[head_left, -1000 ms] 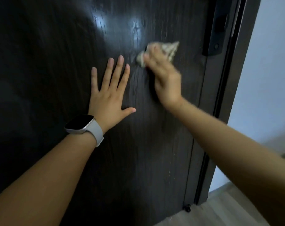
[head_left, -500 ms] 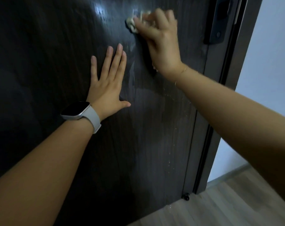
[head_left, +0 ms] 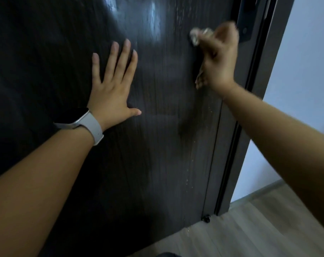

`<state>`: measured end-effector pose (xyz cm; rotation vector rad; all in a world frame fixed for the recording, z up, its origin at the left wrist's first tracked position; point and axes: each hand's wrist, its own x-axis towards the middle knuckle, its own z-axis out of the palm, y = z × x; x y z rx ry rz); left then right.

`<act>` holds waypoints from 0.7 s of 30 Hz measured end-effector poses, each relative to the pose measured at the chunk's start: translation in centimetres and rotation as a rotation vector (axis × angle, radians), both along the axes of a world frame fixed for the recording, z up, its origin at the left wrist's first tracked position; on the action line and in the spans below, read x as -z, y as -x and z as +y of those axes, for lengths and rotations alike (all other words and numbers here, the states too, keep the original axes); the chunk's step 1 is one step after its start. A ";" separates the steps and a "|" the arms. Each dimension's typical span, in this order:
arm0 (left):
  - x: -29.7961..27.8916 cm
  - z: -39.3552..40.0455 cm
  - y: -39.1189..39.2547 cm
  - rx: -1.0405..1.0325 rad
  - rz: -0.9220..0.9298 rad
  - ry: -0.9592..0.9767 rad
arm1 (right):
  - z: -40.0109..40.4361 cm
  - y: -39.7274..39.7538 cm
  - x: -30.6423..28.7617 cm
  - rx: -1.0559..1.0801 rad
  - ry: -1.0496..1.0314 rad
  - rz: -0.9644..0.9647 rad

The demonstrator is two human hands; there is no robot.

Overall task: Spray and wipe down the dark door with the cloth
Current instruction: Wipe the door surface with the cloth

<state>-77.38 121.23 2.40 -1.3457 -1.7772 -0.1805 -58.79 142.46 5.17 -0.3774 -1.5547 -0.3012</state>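
Two forearms enter from the bottom corners, both cut off by the frame below the elbow. Dark rounded shape at the bottom edge (head_left: 166, 254), mostly cropped, can't tell what it is

Left hand (head_left: 114, 86) is flat on the dark door (head_left: 157, 154), palm down, fingers spread and pointing up, thumb out to the right, nothing in it. Watch (head_left: 77, 118) with a pale band sits on that wrist, screen black

Right hand (head_left: 219, 58) is further up and to the right, blurred. Fingers curled shut around the cloth (head_left: 199, 36); only a pale crumpled bit sticks out left of the knuckles, plus a scrap below the heel of the hand. Rest of the cloth is hidden in the fist. Cloth looks pressed to the door but the blur makes contact hard to confirm

Door's left half is near black, no surface detail readable there. Glossy glare patches near the top centre. Pale specks run down the panel close to its right edge (head_left: 192, 160)

Lock plate (head_left: 244, 32) sits just beyond the right hand, partly covered by it and cropped at the top

Door edge meets the grey frame (head_left: 250, 145) on the right. Small dark fitting (head_left: 206, 218) at the door's bottom corner. Beyond the frame: open room, pale wall (head_left: 302, 89) and wood floor (head_left: 250, 229)
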 end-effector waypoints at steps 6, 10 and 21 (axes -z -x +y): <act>0.0 0.2 -0.1 -0.016 0.004 0.008 | -0.2 1.1 6.3 -0.103 0.048 0.052; -0.1 0.1 -0.2 -0.007 -0.005 0.010 | -2.0 -1.3 16.2 -0.138 0.132 -0.286; 0.6 2.6 -4.4 0.044 0.107 -0.021 | 0.4 -0.2 2.5 -0.047 0.170 0.081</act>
